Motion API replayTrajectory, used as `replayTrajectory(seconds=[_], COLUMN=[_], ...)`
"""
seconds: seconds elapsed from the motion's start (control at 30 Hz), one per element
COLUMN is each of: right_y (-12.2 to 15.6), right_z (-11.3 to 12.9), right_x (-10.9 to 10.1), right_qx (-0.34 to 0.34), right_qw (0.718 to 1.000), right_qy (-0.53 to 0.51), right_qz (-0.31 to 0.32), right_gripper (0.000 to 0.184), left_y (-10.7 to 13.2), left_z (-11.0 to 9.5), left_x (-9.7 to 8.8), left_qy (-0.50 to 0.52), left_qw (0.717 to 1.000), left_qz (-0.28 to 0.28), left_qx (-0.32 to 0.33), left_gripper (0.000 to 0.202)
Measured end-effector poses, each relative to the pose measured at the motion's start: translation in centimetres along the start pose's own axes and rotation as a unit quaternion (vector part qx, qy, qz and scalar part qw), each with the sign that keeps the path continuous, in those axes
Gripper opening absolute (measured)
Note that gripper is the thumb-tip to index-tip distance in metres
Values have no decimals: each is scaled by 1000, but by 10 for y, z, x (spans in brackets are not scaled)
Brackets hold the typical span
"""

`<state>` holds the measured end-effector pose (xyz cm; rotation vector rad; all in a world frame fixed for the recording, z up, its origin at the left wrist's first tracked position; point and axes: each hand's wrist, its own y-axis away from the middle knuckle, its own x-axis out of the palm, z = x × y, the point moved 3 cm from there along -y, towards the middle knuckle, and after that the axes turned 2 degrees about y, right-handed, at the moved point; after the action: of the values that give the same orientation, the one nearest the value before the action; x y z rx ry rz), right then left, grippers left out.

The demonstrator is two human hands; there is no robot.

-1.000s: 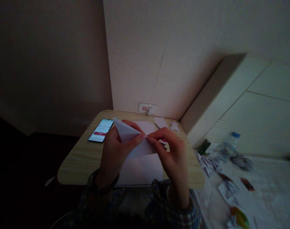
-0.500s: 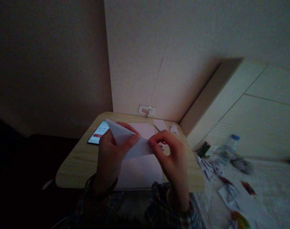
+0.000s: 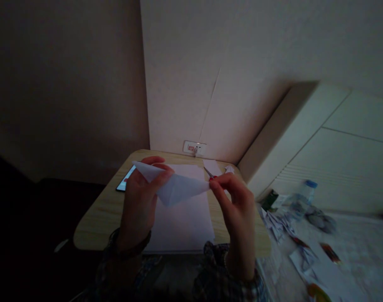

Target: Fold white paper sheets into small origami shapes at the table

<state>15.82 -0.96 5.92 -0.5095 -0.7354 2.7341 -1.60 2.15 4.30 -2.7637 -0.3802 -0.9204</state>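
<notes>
A folded sheet of white paper [image 3: 174, 191] is stretched between both hands above the small table. My left hand [image 3: 142, 191] grips its left part, thumb on the near face and fingers behind. Between thumb and forefinger, my right hand [image 3: 233, 195] pinches the paper's pointed right end. Beneath it lies a stack of white paper sheets [image 3: 181, 230]. Just beyond my right hand are scissors [image 3: 210, 173] with red handles, partly hidden by the fingers. A phone [image 3: 124, 180] with a lit screen lies left of the stack, partly covered by my left hand.
The light wooden table [image 3: 97, 222] meets the wall below a power socket [image 3: 194, 147]. A small folded paper piece [image 3: 229, 169] sits at its back right corner. To the right, a bed surface holds a blue-capped bottle [image 3: 307, 193] and several folded papers [image 3: 276, 224].
My right hand has moved right and slid to the paper's tip. The paper has opened into a wider, pointed shape, and my left hand has shifted slightly left.
</notes>
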Motion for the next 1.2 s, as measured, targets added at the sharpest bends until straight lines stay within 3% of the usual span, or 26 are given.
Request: replayTrajectory(seconds=[0.13,0.23,0.3,0.4,0.5,0.57,0.73,0.9,1.2], right_y=[0,1,1,0,-1,-2,-1,0,1], right_z=[-7,-12,-16,-19,-18,-15,-1,0,9], right_x=[-4,-8,-11,-15,-14,-11,-3,3,7], right_qx=[21,33,39,35,30,17,-47,-29,-46], right_qw=[999,998,996,996,999,1000,998,998,998], right_qy=[-36,-50,-49,-36,-8,11,45,22,16], right_qz=[-14,-36,-58,-67,-33,-6,17,41,37], right_gripper=[10,11,11,12,11,10,12,4,18], left_y=[-5,-6,-6,-4,3,8,18,16,22], left_z=[-4,-7,-8,-9,-8,-6,-4,-7,-7], left_x=[-6,-10,-11,-8,0,7,19,19,24], left_qy=[-42,-144,-228,-342,-416,-425,-426,-408,-369], left_qw=[998,983,959,900,841,823,820,844,871], left_qz=[19,70,132,230,292,320,314,275,253], left_qx=[40,85,106,144,186,198,216,212,203], left_gripper=[26,25,20,12,9,7,9,9,12])
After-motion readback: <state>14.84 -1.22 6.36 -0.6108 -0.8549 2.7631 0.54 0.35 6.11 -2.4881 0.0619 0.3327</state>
